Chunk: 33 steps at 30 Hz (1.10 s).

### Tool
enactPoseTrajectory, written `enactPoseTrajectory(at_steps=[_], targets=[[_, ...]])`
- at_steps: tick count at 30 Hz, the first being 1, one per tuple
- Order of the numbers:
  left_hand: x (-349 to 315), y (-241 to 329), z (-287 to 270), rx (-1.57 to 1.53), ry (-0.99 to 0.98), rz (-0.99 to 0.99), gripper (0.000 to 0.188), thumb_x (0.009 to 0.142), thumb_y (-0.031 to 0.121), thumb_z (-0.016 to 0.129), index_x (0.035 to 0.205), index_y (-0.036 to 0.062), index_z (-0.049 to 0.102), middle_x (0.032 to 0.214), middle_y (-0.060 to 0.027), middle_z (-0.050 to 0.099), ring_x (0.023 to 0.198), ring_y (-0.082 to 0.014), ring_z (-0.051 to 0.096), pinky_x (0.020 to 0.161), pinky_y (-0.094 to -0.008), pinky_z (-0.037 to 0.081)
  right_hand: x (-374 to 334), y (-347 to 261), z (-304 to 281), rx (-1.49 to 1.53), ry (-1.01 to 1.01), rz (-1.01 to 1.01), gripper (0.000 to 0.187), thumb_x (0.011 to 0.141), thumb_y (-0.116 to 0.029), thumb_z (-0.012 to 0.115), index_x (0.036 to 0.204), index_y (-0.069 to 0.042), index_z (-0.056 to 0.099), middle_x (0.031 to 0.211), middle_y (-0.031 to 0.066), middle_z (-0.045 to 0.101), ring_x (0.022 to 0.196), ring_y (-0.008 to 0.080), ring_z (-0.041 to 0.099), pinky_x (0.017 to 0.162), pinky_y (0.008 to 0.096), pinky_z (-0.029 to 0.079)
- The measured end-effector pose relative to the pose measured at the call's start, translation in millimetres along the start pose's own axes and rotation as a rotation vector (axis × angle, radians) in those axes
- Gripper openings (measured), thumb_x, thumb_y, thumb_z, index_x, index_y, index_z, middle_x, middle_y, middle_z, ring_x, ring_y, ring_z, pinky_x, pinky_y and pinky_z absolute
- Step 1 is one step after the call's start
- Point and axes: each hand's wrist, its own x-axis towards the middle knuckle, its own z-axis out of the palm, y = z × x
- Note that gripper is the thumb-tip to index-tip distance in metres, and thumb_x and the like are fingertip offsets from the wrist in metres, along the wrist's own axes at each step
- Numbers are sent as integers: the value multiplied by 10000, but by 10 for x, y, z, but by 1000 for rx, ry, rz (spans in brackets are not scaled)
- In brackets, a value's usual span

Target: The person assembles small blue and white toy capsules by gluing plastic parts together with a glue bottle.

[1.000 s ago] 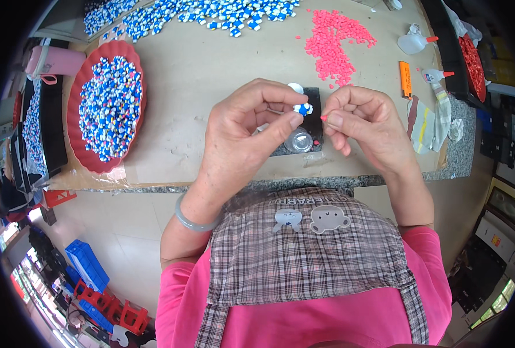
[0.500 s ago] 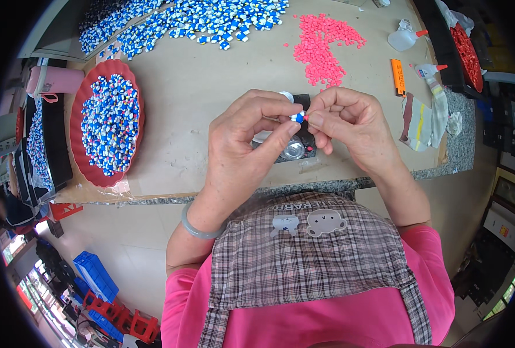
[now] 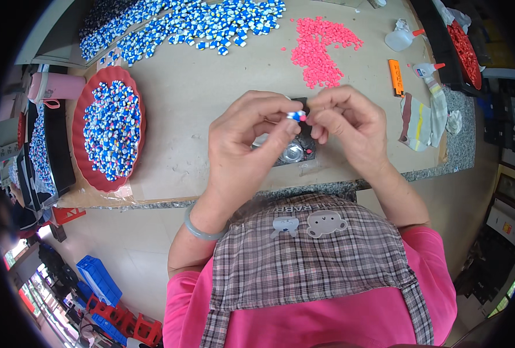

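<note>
Between the thumb and fingers of my left hand (image 3: pixel 240 130) is a small blue-and-white piece (image 3: pixel 294 115) with a pink bit (image 3: pixel 303 118) at its right end. My right hand (image 3: pixel 355 119) is curled closed, thumb and forefinger tips right beside that pink bit; whether they grip anything is hidden. Below both hands lies a black pad (image 3: pixel 308 142), partly covered by them, bearing a clear round dish (image 3: pixel 293 152). Beyond the hands spreads a patch of loose pink pieces (image 3: pixel 320 52). A red scalloped dish (image 3: pixel 79 136) full of blue-and-white pieces (image 3: pixel 112 127) stands on the left.
Many blue-and-white pieces (image 3: pixel 211 23) lie along the table's far left. On the right are two squeeze bottles (image 3: pixel 399 39) with red tips, an orange box (image 3: pixel 395 78) and striped cloth (image 3: pixel 420 119). A pink cup (image 3: pixel 64 87) stands past the red dish.
My right fingertips have shifted slightly, and more of the pink bit now shows. The blue-and-white piece has turned a little in my left hand. The view has shifted slightly.
</note>
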Motion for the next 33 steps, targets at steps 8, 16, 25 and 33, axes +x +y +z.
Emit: enactPoseTrajectory(at_steps=[8,16,25,33], targets=[[-15,35,-207,-224,1,-188,180,874,-64,673,1053,-40,659,1015,-76,667,869,-101,639,743,-222,535,61,159,-545,-40,123,138,205,984,-126,580,1130,8,633,877,55,677,699,76,592,616,213,485],[-46,93,-835,491,333,106,167,872,-21,697,1038,-7,676,983,-33,665,836,-85,614,694,-211,505,-26,342,-708,-836,79,-17,103,852,-5,663,953,-8,686,889,88,667,729,199,658,664,295,525],[-189,452,-1861,1850,552,322,238,875,78,674,1112,69,695,1192,-110,634,1098,-295,582,907,-416,473,19,427,-577,-928,-37,-226,132,831,-10,695,963,-10,696,903,77,628,731,208,642,668,320,524],[228,35,-1087,1366,160,384,249,823,1,663,1067,45,667,1147,-153,605,1080,-338,566,945,-418,449,16,274,-518,-1108,-81,-286,82,795,-15,700,850,-24,641,841,75,605,686,234,642,621,343,524]])
